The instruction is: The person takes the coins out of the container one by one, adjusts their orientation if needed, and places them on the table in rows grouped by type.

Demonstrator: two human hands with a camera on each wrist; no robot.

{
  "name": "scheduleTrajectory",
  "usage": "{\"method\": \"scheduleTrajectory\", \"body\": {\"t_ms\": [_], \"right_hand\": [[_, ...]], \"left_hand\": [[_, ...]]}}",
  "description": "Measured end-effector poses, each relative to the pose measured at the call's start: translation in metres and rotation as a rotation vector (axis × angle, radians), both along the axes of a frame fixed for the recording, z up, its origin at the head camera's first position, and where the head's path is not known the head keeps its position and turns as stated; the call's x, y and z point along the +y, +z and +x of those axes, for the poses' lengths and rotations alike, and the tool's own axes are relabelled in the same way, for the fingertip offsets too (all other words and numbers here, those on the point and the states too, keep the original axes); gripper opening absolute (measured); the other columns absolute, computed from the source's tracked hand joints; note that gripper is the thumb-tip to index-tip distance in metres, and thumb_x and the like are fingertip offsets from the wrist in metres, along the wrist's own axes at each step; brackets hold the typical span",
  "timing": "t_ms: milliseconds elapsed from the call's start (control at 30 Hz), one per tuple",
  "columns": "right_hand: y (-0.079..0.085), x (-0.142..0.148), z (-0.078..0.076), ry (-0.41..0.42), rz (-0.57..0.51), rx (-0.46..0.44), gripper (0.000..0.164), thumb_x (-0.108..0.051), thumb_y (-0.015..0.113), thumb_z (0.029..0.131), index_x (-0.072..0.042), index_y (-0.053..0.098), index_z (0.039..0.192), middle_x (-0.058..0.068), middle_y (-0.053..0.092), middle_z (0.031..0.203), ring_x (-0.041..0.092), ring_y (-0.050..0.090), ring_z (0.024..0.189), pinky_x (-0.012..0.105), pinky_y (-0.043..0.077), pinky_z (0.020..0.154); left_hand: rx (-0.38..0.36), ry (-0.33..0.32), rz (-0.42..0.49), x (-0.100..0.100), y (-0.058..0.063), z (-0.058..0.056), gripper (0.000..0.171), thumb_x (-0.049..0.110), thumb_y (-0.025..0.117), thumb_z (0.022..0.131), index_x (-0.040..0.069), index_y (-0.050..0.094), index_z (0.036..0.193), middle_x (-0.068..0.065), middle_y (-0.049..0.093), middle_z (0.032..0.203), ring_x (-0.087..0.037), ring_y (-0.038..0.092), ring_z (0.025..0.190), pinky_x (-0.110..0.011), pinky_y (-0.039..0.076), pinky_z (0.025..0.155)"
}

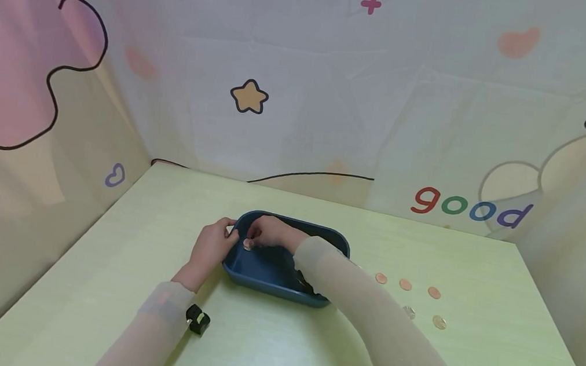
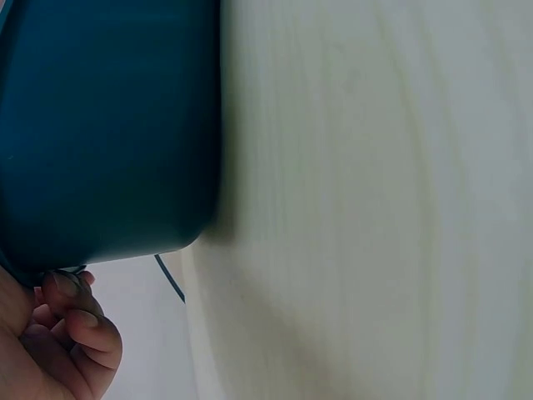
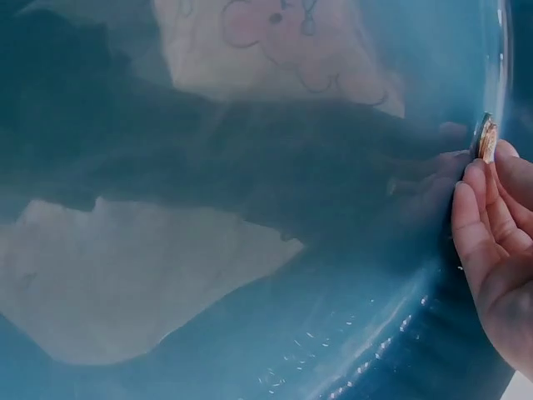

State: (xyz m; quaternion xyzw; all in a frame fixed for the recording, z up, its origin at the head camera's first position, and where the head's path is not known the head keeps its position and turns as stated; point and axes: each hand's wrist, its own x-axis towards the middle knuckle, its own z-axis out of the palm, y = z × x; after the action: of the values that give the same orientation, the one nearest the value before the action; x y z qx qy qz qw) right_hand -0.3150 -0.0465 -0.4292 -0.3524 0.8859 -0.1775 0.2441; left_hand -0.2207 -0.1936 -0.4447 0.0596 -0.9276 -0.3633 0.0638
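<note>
A dark blue plastic tray (image 1: 275, 290) with rounded corners stands on the table. My left hand (image 1: 212, 247) grips its left rim, and in the left wrist view the left hand's curled fingers (image 2: 93, 329) sit at the tray's edge. Inside the tray, near the left end, my right hand (image 1: 269, 231) pinches a coin (image 1: 248, 244) close to the bottom. Seen from the right wrist, the coin (image 3: 488, 140) stands on edge between the thumb and fingers (image 3: 476, 237), beside the tray's wall. The right sleeve covers part of the tray's right end.
Right of the tray lie copper-coloured coins (image 1: 405, 285) in a row, with a silver-coloured coin (image 1: 409, 312) and a yellowish coin (image 1: 439, 322) nearer me. A small black device (image 1: 198, 319) is at my left wrist. A printed cloth (image 1: 298, 119) hangs behind the pale table (image 1: 257, 348).
</note>
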Motion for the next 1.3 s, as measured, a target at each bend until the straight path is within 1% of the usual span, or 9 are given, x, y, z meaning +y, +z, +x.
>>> {"method": "scheduleTrajectory", "body": {"t_ms": [167,333,600,733,833,933,1100,1167,1300], "right_hand": [[-0.0021,-0.0029,0.0016,0.004,0.022,0.061,0.024,-0.022,0.069,0.098,-0.002,0.073,0.11,0.013,0.075,0.109,0.016,0.063,0.086,0.03,0.054,0.085],[-0.0031,-0.0056,0.0033,0.003,0.047,0.108,0.02,-0.023,0.072,0.096,-0.004,0.074,0.102,0.011,0.075,0.105,0.015,0.06,0.084,0.031,0.052,0.087],[-0.002,-0.0069,0.0035,0.013,0.045,0.082,0.021,-0.023,0.073,0.095,-0.003,0.072,0.103,0.01,0.072,0.102,0.015,0.057,0.083,0.029,0.049,0.082],[-0.0032,-0.0066,0.0032,0.019,0.053,0.094,0.02,-0.022,0.072,0.096,-0.003,0.071,0.103,0.011,0.072,0.102,0.014,0.056,0.082,0.03,0.049,0.082],[-0.004,-0.0061,0.0038,0.004,0.051,0.088,0.018,-0.02,0.073,0.095,-0.003,0.071,0.102,0.01,0.072,0.1,0.014,0.056,0.082,0.029,0.049,0.082],[-0.0049,-0.0061,0.0043,-0.009,0.047,0.08,0.017,-0.017,0.075,0.093,-0.002,0.071,0.1,0.01,0.071,0.097,0.015,0.055,0.081,0.028,0.048,0.081],[-0.0078,-0.0058,0.0032,-0.012,0.04,0.104,0.013,-0.016,0.075,0.093,-0.003,0.074,0.095,0.006,0.07,0.089,0.013,0.054,0.077,0.024,0.046,0.075],[-0.0077,-0.0047,0.0029,-0.014,0.028,0.101,0.011,-0.014,0.073,0.094,-0.003,0.076,0.092,0.005,0.07,0.085,0.012,0.054,0.074,0.022,0.045,0.072],[-0.0058,-0.0021,0.0004,-0.008,0.003,0.061,0.013,-0.008,0.067,0.096,-0.002,0.077,0.09,0.002,0.065,0.078,0.01,0.053,0.071,0.019,0.042,0.067]], "left_hand": [[0.006,0.004,0.001,0.0005,-0.0006,0.0001,0.039,0.014,0.056,0.098,-0.003,0.063,0.133,-0.002,0.048,0.069,-0.015,0.042,0.058,-0.026,0.032,0.056],[0.003,0.008,-0.009,0.0011,-0.0017,-0.0011,0.041,0.015,0.057,0.098,-0.003,0.062,0.134,-0.002,0.049,0.069,-0.015,0.043,0.058,-0.025,0.032,0.056],[0.014,0.012,-0.011,0.0006,0.0001,-0.001,0.041,0.015,0.056,0.098,-0.001,0.06,0.136,-0.003,0.052,0.07,-0.016,0.044,0.059,-0.026,0.033,0.057],[0.012,0.003,-0.005,0.0008,0.0004,-0.0007,0.041,0.014,0.056,0.098,-0.001,0.06,0.136,-0.003,0.05,0.069,-0.015,0.043,0.058,-0.026,0.032,0.056],[0.004,0.0,0.0,0.0013,0.0007,0.0,0.041,0.014,0.056,0.098,-0.001,0.061,0.136,-0.002,0.049,0.069,-0.015,0.042,0.057,-0.026,0.032,0.056],[0.002,-0.001,0.001,0.0018,0.0008,0.0002,0.041,0.014,0.056,0.097,-0.001,0.062,0.135,-0.002,0.048,0.069,-0.015,0.041,0.058,-0.026,0.031,0.056],[0.009,-0.002,-0.007,0.0019,0.0007,0.0001,0.04,0.014,0.056,0.097,-0.002,0.062,0.134,-0.002,0.047,0.068,-0.015,0.042,0.058,-0.026,0.032,0.056],[0.013,0.0,-0.009,0.0019,0.0006,0.0,0.04,0.014,0.057,0.097,-0.002,0.063,0.134,-0.002,0.047,0.068,-0.015,0.042,0.058,-0.026,0.031,0.056],[0.018,0.005,-0.009,0.002,0.0008,0.0002,0.039,0.014,0.057,0.097,-0.002,0.063,0.133,-0.002,0.047,0.067,-0.016,0.042,0.057,-0.026,0.031,0.055]]}}
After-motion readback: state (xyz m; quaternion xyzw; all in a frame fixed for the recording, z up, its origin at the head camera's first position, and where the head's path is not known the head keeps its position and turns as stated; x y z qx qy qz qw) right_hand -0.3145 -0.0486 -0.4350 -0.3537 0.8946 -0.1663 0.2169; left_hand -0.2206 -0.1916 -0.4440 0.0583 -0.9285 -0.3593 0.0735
